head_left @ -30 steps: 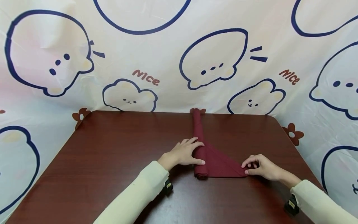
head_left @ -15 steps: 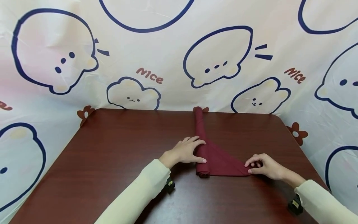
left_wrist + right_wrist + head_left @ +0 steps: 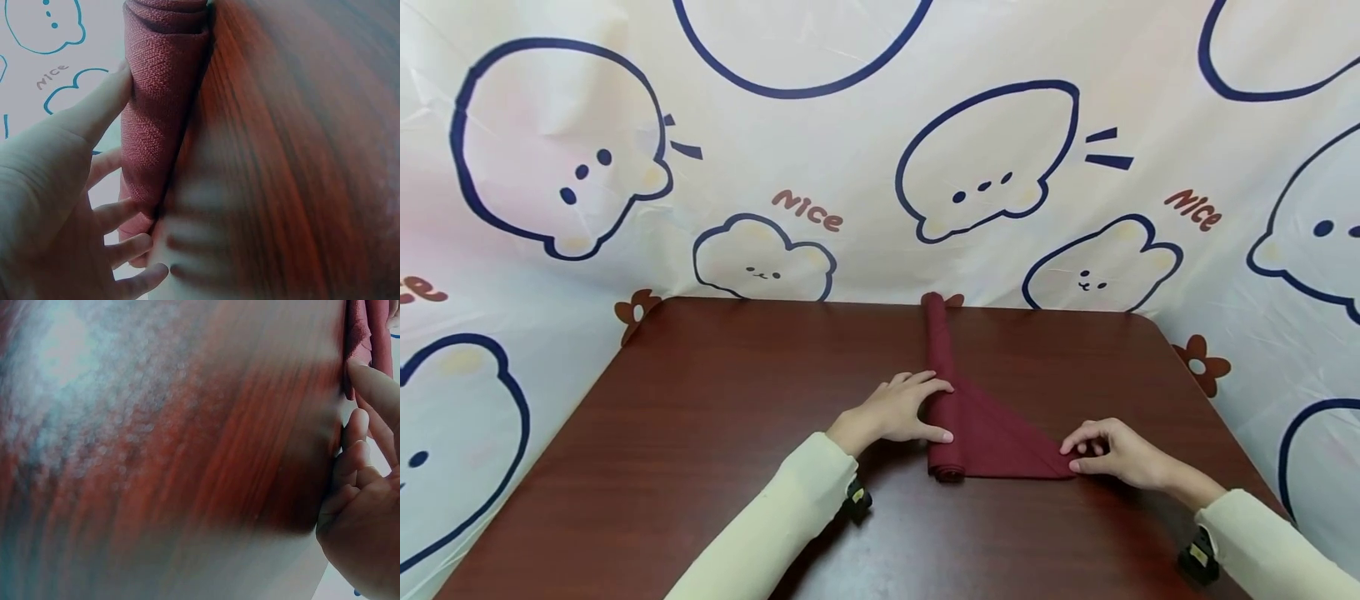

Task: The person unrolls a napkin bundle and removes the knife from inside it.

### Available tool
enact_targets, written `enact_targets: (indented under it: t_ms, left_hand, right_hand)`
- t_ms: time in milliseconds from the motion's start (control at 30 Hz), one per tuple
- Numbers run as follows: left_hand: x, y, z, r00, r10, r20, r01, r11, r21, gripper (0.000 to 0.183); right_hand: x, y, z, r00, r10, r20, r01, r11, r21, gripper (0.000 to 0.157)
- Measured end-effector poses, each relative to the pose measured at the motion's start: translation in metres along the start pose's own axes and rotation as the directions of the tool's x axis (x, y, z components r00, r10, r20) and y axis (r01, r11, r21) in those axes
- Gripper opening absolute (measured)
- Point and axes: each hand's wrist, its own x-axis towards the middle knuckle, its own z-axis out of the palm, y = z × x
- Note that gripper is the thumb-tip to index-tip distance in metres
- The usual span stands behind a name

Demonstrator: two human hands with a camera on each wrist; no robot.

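Observation:
A dark red cloth lies on the table, its left part wound into a long roll that points away from me. To the right of the roll a flat flap tapers to a corner. My left hand rests on the roll from the left, thumb nearer me and fingers spread across its top. In the left wrist view the thumb and fingertips touch the woven roll. At the flap's right corner my right hand pinches the cloth between thumb and index finger. Only a bit of the cloth shows in the right wrist view.
The brown wooden table has rounded far corners. A pale curtain with blue cartoon outlines hangs behind it and along both sides. The roll's far end reaches the table's back edge. Each wrist carries a small black camera.
The whole view shifts slightly as the head camera moves. Both hands keep their places on the cloth, and the cloth looks the same.

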Motion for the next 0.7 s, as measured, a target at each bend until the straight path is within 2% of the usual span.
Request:
enact_targets:
  t_ms: [467,700]
  left_hand:
    - [-0.0057,-0.0044,-0.0018,1.0,0.005,-0.02,-0.006,1.0,-0.026,0.073]
    - [-0.0026,-0.0002,-0.0024,1.0,0.018,0.002,-0.018,1.0,-0.011,0.075]
  right_hand:
    - [0.0009,0.0018,0.0025,1.0,-0.002,-0.009,0.002,1.0,0.015,0.013]
    - [-0.0004,0.0013,0.0008,1.0,0.009,-0.005,-0.009,1.0,-0.02,0.012]
